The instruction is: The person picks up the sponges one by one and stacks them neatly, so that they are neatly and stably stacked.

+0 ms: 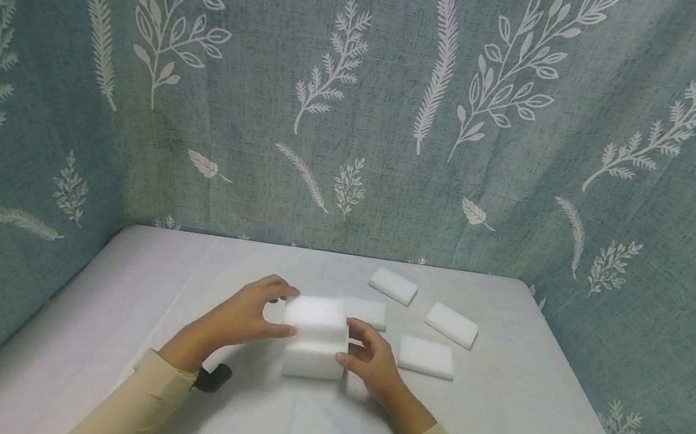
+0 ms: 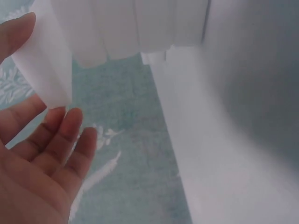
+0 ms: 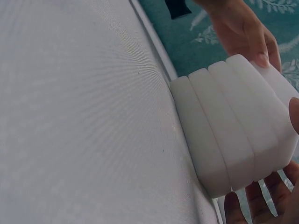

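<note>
Several white sponge-like blocks form a stack [image 1: 314, 363], whose layers show side by side in the right wrist view. At its top, my left hand [image 1: 242, 315] pinches one white block [image 1: 316, 311] by its left end, thumb on the near edge and fingers on the far edge. That block [image 2: 49, 60] looks tilted from the rest in the left wrist view. My right hand [image 1: 381, 368] holds the stack's right end, thumb at the near side and fingers round the far side. Whether it also touches the top block, I cannot tell.
Several loose white blocks lie flat on the white-covered table [image 1: 491, 433]: one right behind the stack [image 1: 369, 313], one farther back [image 1: 393, 285], others to the right [image 1: 451, 325]. A patterned green curtain [image 1: 360, 136] surrounds the back and sides.
</note>
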